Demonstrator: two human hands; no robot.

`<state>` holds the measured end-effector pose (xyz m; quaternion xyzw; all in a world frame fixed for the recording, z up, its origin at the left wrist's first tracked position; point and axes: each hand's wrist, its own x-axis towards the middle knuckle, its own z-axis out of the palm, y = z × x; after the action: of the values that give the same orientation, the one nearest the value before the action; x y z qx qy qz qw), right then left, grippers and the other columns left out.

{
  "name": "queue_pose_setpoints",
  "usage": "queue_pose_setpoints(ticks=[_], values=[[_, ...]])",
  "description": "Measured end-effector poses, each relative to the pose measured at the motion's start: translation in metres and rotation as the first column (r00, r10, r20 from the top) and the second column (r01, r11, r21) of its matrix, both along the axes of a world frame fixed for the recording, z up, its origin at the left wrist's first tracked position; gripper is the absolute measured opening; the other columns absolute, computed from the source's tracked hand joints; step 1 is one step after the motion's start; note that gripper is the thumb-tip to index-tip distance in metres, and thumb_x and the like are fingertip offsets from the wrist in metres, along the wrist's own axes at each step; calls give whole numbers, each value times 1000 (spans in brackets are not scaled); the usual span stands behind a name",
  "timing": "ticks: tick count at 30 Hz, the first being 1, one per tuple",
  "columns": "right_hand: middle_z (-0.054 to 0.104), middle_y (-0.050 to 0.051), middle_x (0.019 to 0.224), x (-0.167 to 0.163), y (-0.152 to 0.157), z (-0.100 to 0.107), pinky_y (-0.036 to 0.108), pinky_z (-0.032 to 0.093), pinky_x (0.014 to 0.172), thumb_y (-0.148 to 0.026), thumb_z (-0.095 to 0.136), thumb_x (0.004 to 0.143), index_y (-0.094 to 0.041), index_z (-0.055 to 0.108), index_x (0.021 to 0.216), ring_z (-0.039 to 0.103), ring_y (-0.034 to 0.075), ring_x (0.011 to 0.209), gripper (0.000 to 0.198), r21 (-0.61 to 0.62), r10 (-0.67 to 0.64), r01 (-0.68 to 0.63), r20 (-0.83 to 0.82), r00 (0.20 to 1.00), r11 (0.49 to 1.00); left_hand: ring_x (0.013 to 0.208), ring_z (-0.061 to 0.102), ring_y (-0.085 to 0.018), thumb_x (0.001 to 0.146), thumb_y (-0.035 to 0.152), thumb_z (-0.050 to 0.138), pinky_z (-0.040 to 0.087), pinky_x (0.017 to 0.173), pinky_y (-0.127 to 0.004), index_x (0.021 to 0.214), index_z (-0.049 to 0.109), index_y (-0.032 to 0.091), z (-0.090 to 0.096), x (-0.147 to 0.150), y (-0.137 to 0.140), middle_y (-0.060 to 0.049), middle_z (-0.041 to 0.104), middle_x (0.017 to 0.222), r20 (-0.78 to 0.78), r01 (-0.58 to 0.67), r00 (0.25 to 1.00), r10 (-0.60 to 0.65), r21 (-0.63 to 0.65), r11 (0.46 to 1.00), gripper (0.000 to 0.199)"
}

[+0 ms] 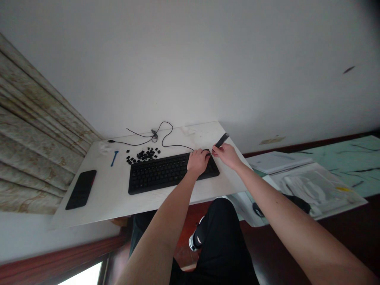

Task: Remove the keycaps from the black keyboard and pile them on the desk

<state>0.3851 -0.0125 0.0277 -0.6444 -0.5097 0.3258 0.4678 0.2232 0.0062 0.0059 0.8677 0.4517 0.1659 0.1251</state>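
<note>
My left hand lies over the right part of a black keyboard, its fingers resting along the far edge. Just beyond the keyboard's right end, my right hand is closed around a slim black brush. The brush's wider, greyish end points up and away from me, and its other end is hidden in the fingers near the left hand. A pile of loose black keycaps lies behind the keyboard. To their left is a small blue tool.
A black phone lies at the left of the white table. The keyboard's cable loops along the back by the wall. Crumpled white tissue sits at the back left. Right of the table are a white box and plastic packaging.
</note>
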Motion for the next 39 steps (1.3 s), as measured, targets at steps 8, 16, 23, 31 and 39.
queue_pose_setpoints(ticks=[8, 16, 23, 31, 39], values=[[76, 16, 81, -18, 30, 34, 32, 58, 75, -21, 66, 88, -9, 73, 95, 76, 26, 77, 15, -320, 92, 67, 455, 885, 945, 115, 56, -26, 104, 37, 42, 43, 98, -40, 121, 62, 23, 2, 1, 0, -9, 65, 119, -37, -14, 999, 13, -8, 1000, 30], [75, 10, 72, -9, 29, 32, 29, 58, 68, -28, 74, 85, -14, 71, 85, 74, 23, 69, 15, -281, 229, -138, 321, 919, 950, 115, 56, -26, 104, 37, 42, 42, 97, -39, 121, 62, 23, 5, 0, -1, -8, 65, 118, -47, -28, 999, 27, -15, 999, 30], [74, 8, 87, 3, -5, -10, 36, 62, 76, -49, 66, 89, -18, 66, 97, 74, 25, 82, 32, 63, 120, -120, 11, 993, 991, 116, 55, -26, 105, 40, 38, 42, 97, -40, 129, 60, 28, 5, 0, -1, -7, 64, 122, -53, -6, 999, 5, -15, 1000, 35], [74, 9, 93, -2, -15, -27, 40, 59, 84, -62, 57, 91, -19, 66, 102, 73, 26, 88, 45, 190, 48, -79, 162, 986, 979, 117, 54, -26, 105, 42, 37, 42, 96, -40, 133, 58, 29, 2, 1, 0, -7, 63, 121, -79, 0, 997, 1, 7, 1000, 37], [73, 9, 91, -15, -34, -25, 36, 57, 76, -61, 50, 94, -18, 67, 99, 70, 24, 79, 46, 297, -58, -24, 266, 962, 955, 116, 54, -25, 105, 42, 37, 43, 95, -40, 129, 60, 31, 5, 0, -2, -6, 63, 121, -88, 5, 996, -5, 5, 1000, 35]])
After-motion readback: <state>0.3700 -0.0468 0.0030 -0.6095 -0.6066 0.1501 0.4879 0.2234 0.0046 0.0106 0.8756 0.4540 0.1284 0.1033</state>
